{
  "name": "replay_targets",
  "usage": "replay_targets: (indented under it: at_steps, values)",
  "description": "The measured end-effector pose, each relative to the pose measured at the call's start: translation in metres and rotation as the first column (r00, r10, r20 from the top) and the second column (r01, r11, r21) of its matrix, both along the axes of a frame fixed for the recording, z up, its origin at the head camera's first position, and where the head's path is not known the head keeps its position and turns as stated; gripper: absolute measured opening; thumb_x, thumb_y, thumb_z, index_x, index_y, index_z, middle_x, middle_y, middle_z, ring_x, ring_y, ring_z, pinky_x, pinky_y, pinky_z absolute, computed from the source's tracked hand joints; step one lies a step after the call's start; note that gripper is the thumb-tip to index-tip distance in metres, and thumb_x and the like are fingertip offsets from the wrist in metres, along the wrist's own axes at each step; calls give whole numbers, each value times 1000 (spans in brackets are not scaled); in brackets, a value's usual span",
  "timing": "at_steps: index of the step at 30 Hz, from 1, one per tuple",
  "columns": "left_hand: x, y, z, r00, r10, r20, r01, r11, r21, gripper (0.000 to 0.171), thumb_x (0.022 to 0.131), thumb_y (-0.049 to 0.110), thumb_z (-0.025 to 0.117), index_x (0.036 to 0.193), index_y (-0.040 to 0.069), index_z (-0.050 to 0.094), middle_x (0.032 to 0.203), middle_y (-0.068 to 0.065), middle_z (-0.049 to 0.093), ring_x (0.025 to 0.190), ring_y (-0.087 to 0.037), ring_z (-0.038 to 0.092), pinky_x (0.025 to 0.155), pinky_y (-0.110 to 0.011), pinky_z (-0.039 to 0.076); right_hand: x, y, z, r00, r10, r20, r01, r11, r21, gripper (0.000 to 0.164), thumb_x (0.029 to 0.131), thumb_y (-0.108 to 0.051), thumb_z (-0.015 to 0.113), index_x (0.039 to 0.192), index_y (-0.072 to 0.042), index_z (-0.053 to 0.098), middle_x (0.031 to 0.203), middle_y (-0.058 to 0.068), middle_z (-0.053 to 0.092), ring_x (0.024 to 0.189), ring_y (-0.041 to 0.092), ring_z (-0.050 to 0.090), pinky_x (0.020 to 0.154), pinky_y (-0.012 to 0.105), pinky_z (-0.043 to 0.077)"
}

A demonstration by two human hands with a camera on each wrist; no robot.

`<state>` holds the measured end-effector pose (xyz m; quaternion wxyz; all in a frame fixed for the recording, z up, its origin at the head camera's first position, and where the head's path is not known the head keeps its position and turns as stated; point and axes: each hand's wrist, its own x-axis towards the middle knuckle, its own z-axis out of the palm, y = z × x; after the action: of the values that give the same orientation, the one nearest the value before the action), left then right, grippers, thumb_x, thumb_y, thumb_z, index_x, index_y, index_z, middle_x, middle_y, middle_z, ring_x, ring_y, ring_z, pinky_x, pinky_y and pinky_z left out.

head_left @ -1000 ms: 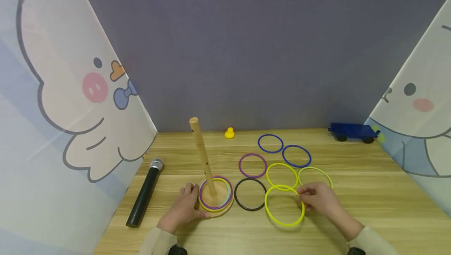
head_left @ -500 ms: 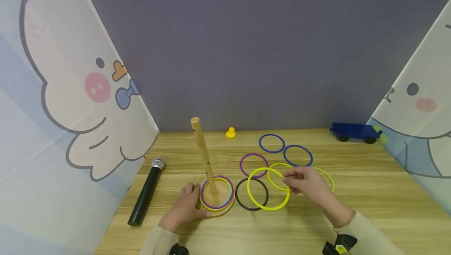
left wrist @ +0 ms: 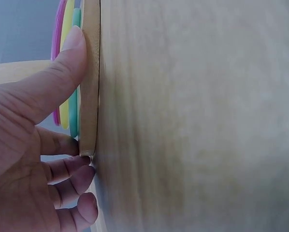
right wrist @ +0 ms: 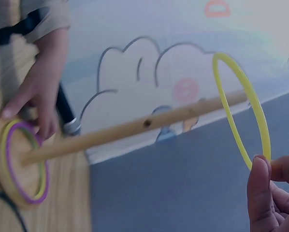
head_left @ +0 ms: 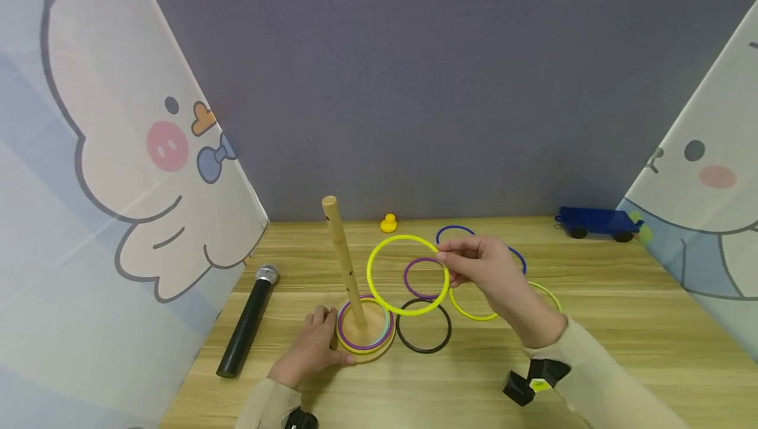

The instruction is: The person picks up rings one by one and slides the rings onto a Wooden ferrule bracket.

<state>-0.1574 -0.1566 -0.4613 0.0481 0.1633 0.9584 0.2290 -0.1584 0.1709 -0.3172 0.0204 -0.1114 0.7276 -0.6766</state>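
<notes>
A plain dark grey wall point(head_left: 450, 87) stands behind a wood-grain table point(head_left: 426, 396), with a pale left panel point(head_left: 35, 337) bearing a large cartoon bird point(head_left: 106, 93), a right panel point(head_left: 681, 238) bearing another cartoon figure point(head_left: 734, 120), and bright light point(right wrist: 280, 24) washing over the printed panel in the right wrist view.

1. Peg stand point(head_left: 351, 284) is on the table point(head_left: 444, 389), left of centre, with stacked rings point(head_left: 363, 349) lying on its base point(head_left: 353, 337) around the post point(head_left: 340, 245).
2. Left hand point(head_left: 310, 347) is touching the base's left side.
3. Microphone point(head_left: 245, 327) lies further left, well apart from the stand.
4. Right hand point(head_left: 482, 264) has the held ring point(head_left: 405, 237) up off the table, over to the right of the post.
5. Loose rings point(head_left: 480, 318) lie right of the stand: nearest one point(head_left: 424, 351) just beside the base, the rest spread behind and rightward, some partly hidden by that hand.
6. Toy duck point(head_left: 388, 224) is way back, behind the stand and slightly right, near the back panel point(head_left: 444, 87). Toy cart's point(head_left: 598, 221) at the far right, also near the panel.
</notes>
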Motion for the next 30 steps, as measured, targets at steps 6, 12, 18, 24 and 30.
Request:
replay_targets:
  at_steps: [6,12,18,24,30]
  values:
    - [-1,-1,1,1000,4,20,-4,1000,10,108,66,45,87,140,-16,38,125,-24,41,113,-40,40,97,-54,40,3,-19,26,999,-17,-45,11,993,-114,27,90,-5,69,109,12,64,82,6,67,61,14,62,60,29,56]
    - [0,-3,-2,1000,-8,13,8,1000,5,109,66,47,86,139,-17,38,124,-24,41,113,-40,40,96,-54,41,1,-44,49,989,-59,-139,33,982,-184,25,88,-8,72,107,8,68,82,8,67,63,15,62,62,32,56]
    - [3,-2,-3,1000,-24,11,24,1000,8,109,65,48,86,139,-17,38,123,-24,41,111,-40,41,94,-55,42,-4,-64,59,981,-72,-178,29,972,-234,22,90,-9,71,107,5,69,86,13,68,64,16,62,64,33,57]
    - [1,-2,-4,1000,-19,5,18,1000,15,108,65,46,87,138,-17,39,122,-24,41,111,-39,40,95,-54,42,-15,-78,54,990,-68,-126,37,971,-234,20,90,-10,71,106,3,69,86,16,66,65,17,63,65,34,57]
    - [0,-2,-3,1000,-14,1,14,1000,17,108,65,46,87,138,-17,39,123,-24,41,113,-40,40,96,-55,41,-20,-82,36,997,-60,-41,52,981,-188,19,89,-4,70,105,6,69,86,14,66,60,16,62,60,30,56]
